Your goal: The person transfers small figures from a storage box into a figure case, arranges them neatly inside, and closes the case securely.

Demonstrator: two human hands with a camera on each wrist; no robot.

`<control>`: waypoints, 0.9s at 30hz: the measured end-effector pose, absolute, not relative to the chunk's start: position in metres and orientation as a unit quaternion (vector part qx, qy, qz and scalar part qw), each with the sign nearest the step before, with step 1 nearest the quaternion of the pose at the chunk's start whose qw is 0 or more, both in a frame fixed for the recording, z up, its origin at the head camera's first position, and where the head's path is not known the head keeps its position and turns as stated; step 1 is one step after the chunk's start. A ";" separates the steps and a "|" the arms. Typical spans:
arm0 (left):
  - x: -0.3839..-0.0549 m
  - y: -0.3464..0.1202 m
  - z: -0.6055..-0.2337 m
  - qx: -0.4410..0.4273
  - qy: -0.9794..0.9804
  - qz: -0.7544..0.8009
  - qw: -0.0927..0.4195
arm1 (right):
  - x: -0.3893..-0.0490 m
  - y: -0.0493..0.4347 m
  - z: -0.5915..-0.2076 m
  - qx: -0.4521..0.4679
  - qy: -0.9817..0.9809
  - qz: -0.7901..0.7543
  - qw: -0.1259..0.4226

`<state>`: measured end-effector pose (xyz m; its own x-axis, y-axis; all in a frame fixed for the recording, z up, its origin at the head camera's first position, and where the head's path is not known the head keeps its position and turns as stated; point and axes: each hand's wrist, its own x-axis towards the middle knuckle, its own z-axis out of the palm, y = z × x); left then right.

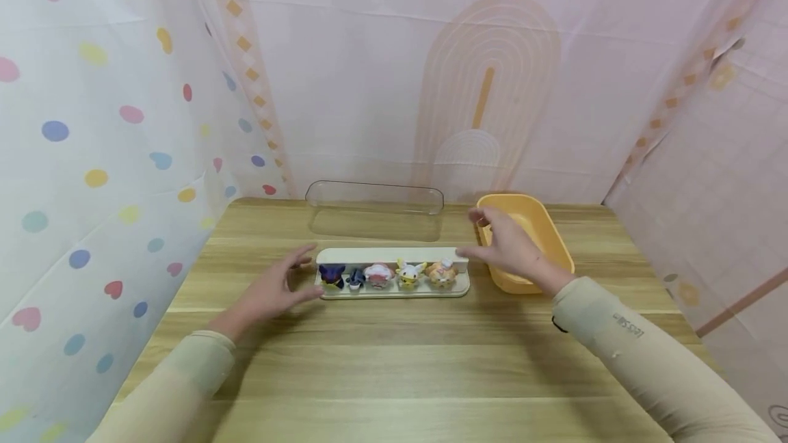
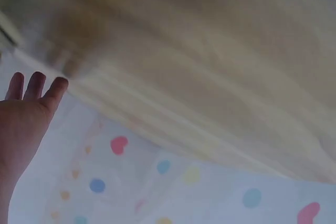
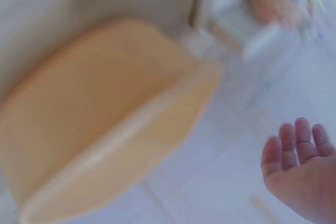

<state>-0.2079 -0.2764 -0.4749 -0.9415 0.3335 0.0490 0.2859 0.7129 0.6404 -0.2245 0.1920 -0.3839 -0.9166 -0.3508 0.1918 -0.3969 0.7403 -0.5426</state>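
Note:
In the head view a long cream stand with a raised back step carries several small toy figures in a row. From the left come a dark blue one, a smaller dark one, a pink-and-white one, a white-and-yellow one and a tan one. My left hand is at the stand's left end, thumb and fingers apart, nothing held. Beside the right end, my right hand also has its thumb and fingers spread, holding nothing. Whether either hand touches the stand, I cannot tell.
Behind the stand is a clear plastic cover near the table's back edge. A yellow bin stands at the right, partly beneath my right hand and wrist. Patterned curtains hang behind and beside the wooden table.

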 end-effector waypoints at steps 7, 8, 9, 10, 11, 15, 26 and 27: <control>-0.223 -0.295 -0.437 0.092 0.899 0.426 0.041 | -0.252 0.209 -0.355 0.085 -0.890 0.445 -0.051; -0.226 -0.296 -0.432 0.080 0.896 0.434 0.044 | -0.257 0.209 -0.354 0.074 -0.882 0.461 -0.065; -0.230 -0.297 -0.427 0.068 0.892 0.445 0.050 | -0.261 0.209 -0.353 0.063 -0.874 0.475 -0.080; -0.234 -0.296 -0.422 0.057 0.887 0.455 0.056 | -0.266 0.207 -0.352 0.057 -0.867 0.487 -0.094; -0.238 -0.295 -0.418 0.049 0.881 0.467 0.063 | -0.271 0.205 -0.352 0.050 -0.860 0.497 -0.106; -0.260 -0.286 -0.408 0.017 0.849 0.521 0.087 | -0.289 0.190 -0.352 0.037 -0.852 0.502 -0.141; -0.301 -0.261 -0.403 -0.051 0.833 0.537 0.121 | -0.321 0.150 -0.376 0.040 -0.891 0.414 -0.183; -0.303 -0.259 -0.404 -0.054 0.829 0.542 0.125 | -0.322 0.148 -0.379 0.043 -0.894 0.406 -0.183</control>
